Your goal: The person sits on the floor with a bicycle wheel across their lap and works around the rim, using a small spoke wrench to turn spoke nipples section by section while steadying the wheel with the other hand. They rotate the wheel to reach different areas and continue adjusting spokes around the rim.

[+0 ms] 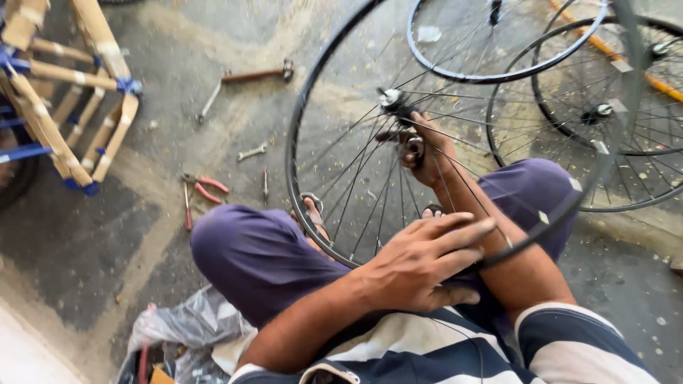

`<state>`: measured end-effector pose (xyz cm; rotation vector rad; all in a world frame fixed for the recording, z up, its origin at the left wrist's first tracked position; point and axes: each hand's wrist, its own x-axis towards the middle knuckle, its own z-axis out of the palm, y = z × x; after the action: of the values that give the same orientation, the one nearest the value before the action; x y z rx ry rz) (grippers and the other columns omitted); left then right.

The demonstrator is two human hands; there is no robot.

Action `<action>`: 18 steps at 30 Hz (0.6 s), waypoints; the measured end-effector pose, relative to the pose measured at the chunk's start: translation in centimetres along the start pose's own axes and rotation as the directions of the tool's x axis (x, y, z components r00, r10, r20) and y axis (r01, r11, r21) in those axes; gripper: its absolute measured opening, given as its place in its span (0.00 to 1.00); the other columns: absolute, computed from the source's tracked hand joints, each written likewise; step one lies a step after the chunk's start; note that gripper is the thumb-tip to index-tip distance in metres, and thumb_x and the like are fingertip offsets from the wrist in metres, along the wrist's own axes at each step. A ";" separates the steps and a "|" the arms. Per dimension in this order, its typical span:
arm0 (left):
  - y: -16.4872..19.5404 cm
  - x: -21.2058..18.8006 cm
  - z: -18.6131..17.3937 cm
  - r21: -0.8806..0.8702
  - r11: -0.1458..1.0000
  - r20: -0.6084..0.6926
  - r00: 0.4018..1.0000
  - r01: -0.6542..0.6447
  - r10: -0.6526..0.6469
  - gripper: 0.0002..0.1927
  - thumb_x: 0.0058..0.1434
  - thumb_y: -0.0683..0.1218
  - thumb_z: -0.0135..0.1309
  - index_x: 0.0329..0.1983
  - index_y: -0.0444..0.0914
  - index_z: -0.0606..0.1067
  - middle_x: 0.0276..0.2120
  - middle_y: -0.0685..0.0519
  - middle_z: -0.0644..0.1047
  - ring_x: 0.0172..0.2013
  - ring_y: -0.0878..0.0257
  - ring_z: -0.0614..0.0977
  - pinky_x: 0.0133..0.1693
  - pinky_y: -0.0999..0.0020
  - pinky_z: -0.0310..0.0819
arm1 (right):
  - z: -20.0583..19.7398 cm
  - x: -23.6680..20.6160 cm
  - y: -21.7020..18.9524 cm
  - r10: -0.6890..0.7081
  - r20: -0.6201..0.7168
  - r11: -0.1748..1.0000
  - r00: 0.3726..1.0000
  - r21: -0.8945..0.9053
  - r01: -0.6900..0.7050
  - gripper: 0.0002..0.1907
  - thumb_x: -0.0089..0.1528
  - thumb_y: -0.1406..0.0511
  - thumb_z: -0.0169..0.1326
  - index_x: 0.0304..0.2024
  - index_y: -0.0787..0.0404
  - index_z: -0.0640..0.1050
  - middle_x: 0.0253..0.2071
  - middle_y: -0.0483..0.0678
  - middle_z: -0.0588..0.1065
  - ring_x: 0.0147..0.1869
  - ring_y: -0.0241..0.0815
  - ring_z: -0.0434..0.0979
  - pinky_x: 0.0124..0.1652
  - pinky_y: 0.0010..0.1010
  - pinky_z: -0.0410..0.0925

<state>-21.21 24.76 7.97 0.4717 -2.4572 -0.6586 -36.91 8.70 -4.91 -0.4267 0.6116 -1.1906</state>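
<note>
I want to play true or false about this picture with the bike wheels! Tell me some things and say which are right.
1. The right hand is at the hub of the wheel. True.
2. The left hand rests flat on the floor. False: it lies on the spokes near the rim.
3. Red-handled pliers lie on the floor. True.
4. The person's trousers are yellow. False: they are purple.
5. There is only one wheel. False: more wheels lie behind.
</note>
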 end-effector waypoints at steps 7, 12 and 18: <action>-0.8 -2.5 -4.8 0.382 0.805 -0.179 0.891 0.454 -0.418 0.58 0.44 0.69 0.69 0.72 0.37 0.60 0.69 0.28 0.56 0.68 0.29 0.57 0.66 0.38 0.42 | 0.0 -6.5 -4.5 -0.373 0.140 0.913 0.917 0.234 0.336 0.19 0.72 0.52 0.48 0.57 0.55 0.74 0.49 0.62 0.79 0.25 0.35 0.66 0.28 0.25 0.58; -0.5 -0.9 -6.4 0.387 0.802 0.016 0.866 0.455 -0.500 0.56 0.43 0.64 0.70 0.75 0.45 0.61 0.69 0.32 0.60 0.69 0.32 0.59 0.67 0.40 0.47 | 0.9 -11.5 -5.2 -0.533 -0.066 0.809 0.844 0.252 0.531 0.26 0.72 0.46 0.47 0.53 0.61 0.77 0.43 0.62 0.78 0.24 0.35 0.67 0.27 0.29 0.61; -2.9 -0.5 -9.3 -0.031 0.997 -0.351 0.933 0.071 -0.078 0.41 0.60 0.66 0.62 0.68 0.38 0.68 0.68 0.37 0.70 0.71 0.41 0.71 0.71 0.49 0.63 | 1.9 -17.9 -9.0 -0.680 -0.265 0.683 0.684 0.110 0.722 0.24 0.69 0.45 0.50 0.50 0.58 0.75 0.42 0.61 0.79 0.24 0.37 0.69 0.26 0.30 0.62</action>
<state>-14.78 19.32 12.98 0.6213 -2.1018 -0.5693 -46.59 22.70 5.82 -0.3729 0.4942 -2.0561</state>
